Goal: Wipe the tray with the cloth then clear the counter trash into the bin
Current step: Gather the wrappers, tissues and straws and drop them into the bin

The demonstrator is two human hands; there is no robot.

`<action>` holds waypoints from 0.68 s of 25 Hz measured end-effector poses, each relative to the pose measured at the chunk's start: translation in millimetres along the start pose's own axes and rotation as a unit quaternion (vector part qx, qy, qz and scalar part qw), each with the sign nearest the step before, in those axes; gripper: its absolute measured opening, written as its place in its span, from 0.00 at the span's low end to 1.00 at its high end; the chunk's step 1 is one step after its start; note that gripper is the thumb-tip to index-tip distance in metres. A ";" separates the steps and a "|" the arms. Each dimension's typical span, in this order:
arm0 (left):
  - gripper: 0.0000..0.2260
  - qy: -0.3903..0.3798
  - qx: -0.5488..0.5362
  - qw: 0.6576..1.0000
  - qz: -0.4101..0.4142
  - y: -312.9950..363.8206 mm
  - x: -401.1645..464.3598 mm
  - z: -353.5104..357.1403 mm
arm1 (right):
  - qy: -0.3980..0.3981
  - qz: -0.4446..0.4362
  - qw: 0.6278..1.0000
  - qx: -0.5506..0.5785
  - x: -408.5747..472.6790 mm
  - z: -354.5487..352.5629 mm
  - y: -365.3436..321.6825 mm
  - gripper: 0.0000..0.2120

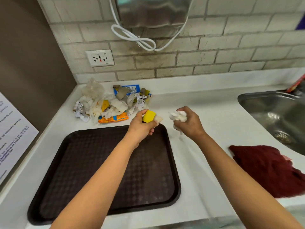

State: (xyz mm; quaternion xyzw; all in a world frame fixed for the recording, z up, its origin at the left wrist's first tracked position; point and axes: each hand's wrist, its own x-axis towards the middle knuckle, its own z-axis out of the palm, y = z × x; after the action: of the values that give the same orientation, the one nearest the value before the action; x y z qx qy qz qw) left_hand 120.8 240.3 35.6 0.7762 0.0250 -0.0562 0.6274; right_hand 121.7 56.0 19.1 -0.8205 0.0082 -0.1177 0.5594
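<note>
my left hand (142, 128) grips a yellow wrapper (149, 116) above the far right corner of the tray (92, 171). my right hand (189, 123) is closed around a crumpled tissue (178, 115) over the counter (198, 162), just right of that corner. the cloth (267, 171) lies near right, beside the sink (272, 109). the trash pile (109, 104) sits far left, beyond the tray. no bin is in view. procedure, as i judge it: keep both grips firm, carry the loads low, locate the bin, release inside it, then return for the pile in bunched handfuls so loose scraps do not scatter.
</note>
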 end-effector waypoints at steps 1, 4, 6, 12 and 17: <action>0.23 -0.017 0.000 1.000 0.012 -1.3 -12.9 5.9 | 0.015 -0.022 0.999 -0.025 -14.7 -5.9 -1.7 0.16; 0.24 -0.056 0.002 0.998 0.039 -9.0 -52.6 20.0 | 0.048 -0.039 0.997 -0.038 -56.1 -20.9 -3.6 0.18; 0.25 -0.068 0.015 0.997 0.045 -16.6 -84.7 25.6 | 0.053 -0.010 0.998 0.029 -89.2 -28.5 -2.4 0.18; 0.23 -0.081 -0.003 0.995 0.056 -46.3 -168.1 40.7 | 0.127 0.007 0.992 0.016 -191.5 -45.7 31.2 0.21; 0.23 -0.148 -0.011 0.989 0.007 -86.4 -231.7 80.6 | 0.207 -0.146 0.964 -0.088 -266.6 -70.1 66.4 0.13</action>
State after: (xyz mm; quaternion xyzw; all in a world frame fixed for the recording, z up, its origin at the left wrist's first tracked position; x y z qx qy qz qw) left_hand -123.1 187.1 -37.5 0.7526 -0.0733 -0.1661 0.6329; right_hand -143.8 5.6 -66.7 -0.8166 0.0142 -0.3638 0.4480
